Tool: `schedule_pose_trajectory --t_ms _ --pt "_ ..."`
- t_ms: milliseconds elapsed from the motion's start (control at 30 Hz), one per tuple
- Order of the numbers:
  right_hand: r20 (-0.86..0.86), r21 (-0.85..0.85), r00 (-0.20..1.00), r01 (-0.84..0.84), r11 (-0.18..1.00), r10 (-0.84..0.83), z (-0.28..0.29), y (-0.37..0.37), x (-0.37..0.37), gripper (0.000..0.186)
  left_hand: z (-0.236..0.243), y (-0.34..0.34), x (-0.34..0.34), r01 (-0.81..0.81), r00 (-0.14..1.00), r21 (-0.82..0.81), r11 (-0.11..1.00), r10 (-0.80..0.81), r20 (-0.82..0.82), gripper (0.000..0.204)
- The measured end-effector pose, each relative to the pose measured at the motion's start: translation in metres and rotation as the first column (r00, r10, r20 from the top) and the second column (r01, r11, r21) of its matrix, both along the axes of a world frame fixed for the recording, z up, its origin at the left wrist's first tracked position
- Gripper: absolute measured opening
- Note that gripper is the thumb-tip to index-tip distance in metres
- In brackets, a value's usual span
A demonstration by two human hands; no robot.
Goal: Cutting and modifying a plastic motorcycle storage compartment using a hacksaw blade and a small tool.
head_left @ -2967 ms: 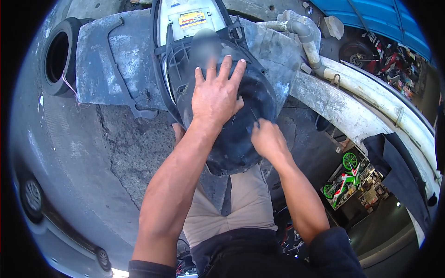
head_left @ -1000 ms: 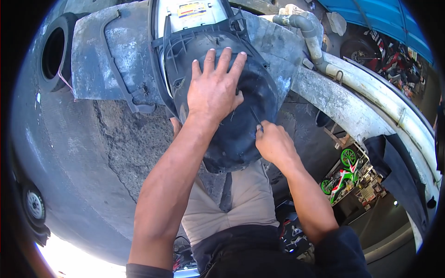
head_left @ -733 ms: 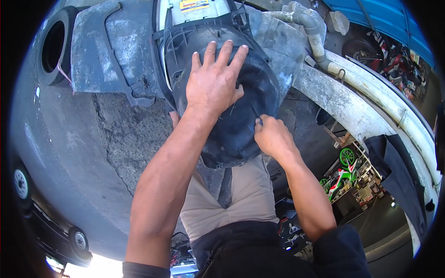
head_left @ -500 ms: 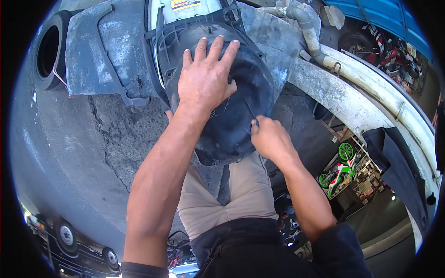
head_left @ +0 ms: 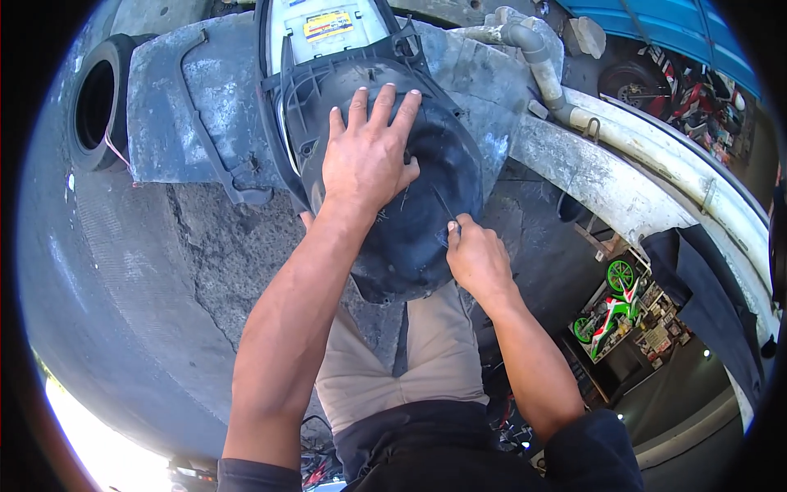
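Note:
A black moulded plastic shell (head_left: 443, 258), like the underside of a motorcycle seat, lies before me with its near end over my knees. Flat on its upper part rests my left hand (head_left: 366, 160), fingers stretched and spread. On the right, my right hand (head_left: 477, 254) is closed around the handle end of a thin, dark, pointed tool (head_left: 443, 200). This tool slants up and left across the hollow of the shell; its exact kind and whether its tip touches the plastic are unclear. A pale panel with a yellow label (head_left: 328, 27) shows at the shell's far end.
Beneath the shell is a worn grey slab (head_left: 156, 115), with a curved black strip (head_left: 199, 123) on it. A tyre (head_left: 98, 102) stands at far left. Grey pipe (head_left: 541, 70) and a whitish curved ledge (head_left: 590, 168) run along the right. Below is a green-wheeled small motorbike (head_left: 611, 316).
The view has shifted slightly, so the shell and slab sit lower. My left hand stays spread on the shell; my right keeps hold of the tool, with its wrist a little turned.

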State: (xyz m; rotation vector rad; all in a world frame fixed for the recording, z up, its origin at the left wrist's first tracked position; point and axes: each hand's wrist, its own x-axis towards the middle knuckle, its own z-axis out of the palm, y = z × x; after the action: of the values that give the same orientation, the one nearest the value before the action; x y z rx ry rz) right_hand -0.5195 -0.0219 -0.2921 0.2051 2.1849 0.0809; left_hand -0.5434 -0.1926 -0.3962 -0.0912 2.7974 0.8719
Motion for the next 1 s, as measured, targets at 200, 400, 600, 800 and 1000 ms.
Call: schedule_pose_trajectory --t_ms 200,400,600,800,1000 --pt "0.039 0.048 0.999 0.019 0.999 -0.02 -0.017 -0.007 -0.016 0.035 0.001 0.008 -0.004 0.002 1.0 -0.016 1.0 -0.003 -0.025 0.09" --pt "0.053 0.049 0.999 -0.003 0.999 0.0 -0.032 -0.014 -0.026 0.035 0.003 0.003 -0.005 0.006 1.0 0.041 0.999 -0.006 -0.008 0.091" --pt "0.08 0.059 0.997 -0.019 0.998 0.015 -0.031 -0.016 -0.027 0.034 -0.001 0.0 -0.004 -0.008 1.0 0.023 1.0 0.008 -0.007 0.09" --pt "0.13 0.063 0.991 -0.03 0.998 0.022 -0.014 -0.019 -0.015 0.036 -0.002 -0.007 0.003 -0.006 1.0 0.013 1.0 0.006 0.008 0.089" --pt "0.117 0.04 0.993 -0.025 0.999 0.02 -0.021 -0.016 -0.009 0.035 -0.006 -0.006 0.005 -0.016 1.0 0.02 1.0 0.016 -0.014 0.092"
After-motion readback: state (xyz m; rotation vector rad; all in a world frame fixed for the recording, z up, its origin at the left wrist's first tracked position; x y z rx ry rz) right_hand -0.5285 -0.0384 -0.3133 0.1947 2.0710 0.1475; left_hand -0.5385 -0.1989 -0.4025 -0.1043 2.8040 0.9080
